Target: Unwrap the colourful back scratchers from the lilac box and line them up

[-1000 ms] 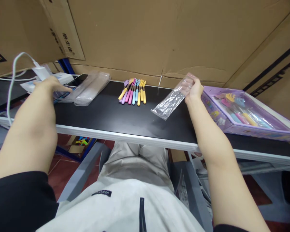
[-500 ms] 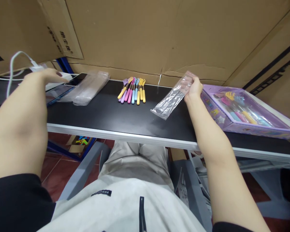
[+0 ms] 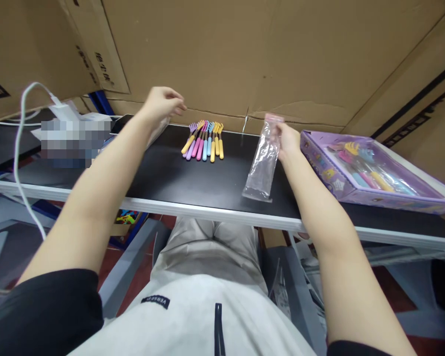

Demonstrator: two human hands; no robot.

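My right hand (image 3: 288, 141) pinches a clear plastic bag (image 3: 261, 165) near its pinkish top end. The bag hangs down over the black tabletop, flat and apparently with nothing in it. My left hand (image 3: 166, 104) is in the air above the back of the table, fingers loosely bent and holding nothing visible. Just right of and below it lies a row of small back scratchers (image 3: 203, 143) with claw heads and yellow, purple, pink and blue handles. Part of a stack of clear bags (image 3: 158, 131) shows behind my left forearm, which hides most of it.
A purple display box (image 3: 356, 185) with more claw-headed back scratchers under its window stands on the right. At the left, a white cable (image 3: 22, 128) runs past a blurred-out item. Cardboard (image 3: 222, 59) walls the back, and a metal edge (image 3: 207, 211) borders the table front.
My left hand has moved right from the left end of the table toward the back scratchers. My right hand has shifted slightly left, and the bag now hangs more upright.
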